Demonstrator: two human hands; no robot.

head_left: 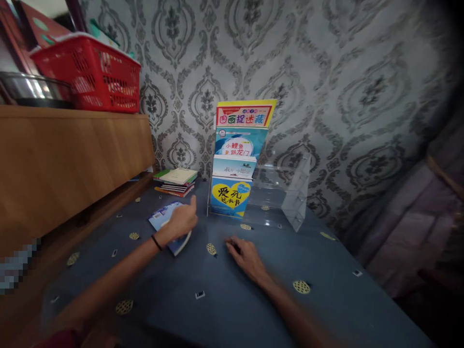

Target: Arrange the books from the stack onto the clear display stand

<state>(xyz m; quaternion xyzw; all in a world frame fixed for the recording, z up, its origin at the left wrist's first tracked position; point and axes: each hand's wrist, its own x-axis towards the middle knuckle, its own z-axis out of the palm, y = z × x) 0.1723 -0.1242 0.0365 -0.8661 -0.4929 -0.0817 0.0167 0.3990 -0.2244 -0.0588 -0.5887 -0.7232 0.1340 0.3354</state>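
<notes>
My left hand [181, 220], with a dark band at the wrist, is closed over a blue book [161, 217] at the left of the table. The thumb points up and the fingers are hidden behind the hand; the book's near edge is tilted. My right hand [245, 253] is low over the table, fingers loosely curled and apart, holding nothing. Beyond it stands a clear tiered display rack [295, 198]. Its left column holds a blue book with a yellow heart [232, 198], a pale blue book [232, 167], a teal book [241, 141] and a yellow-edged book [246, 116], rising in steps.
A stack of books [177, 181] lies behind the blue book. The table's blue-grey cloth [246, 304] has a pineapple print. At left, a wooden cabinet [72, 164] carries a red basket [101, 72] and a metal bowl [36, 87]. Patterned wallpaper is behind; a curtain [406, 208] hangs at right.
</notes>
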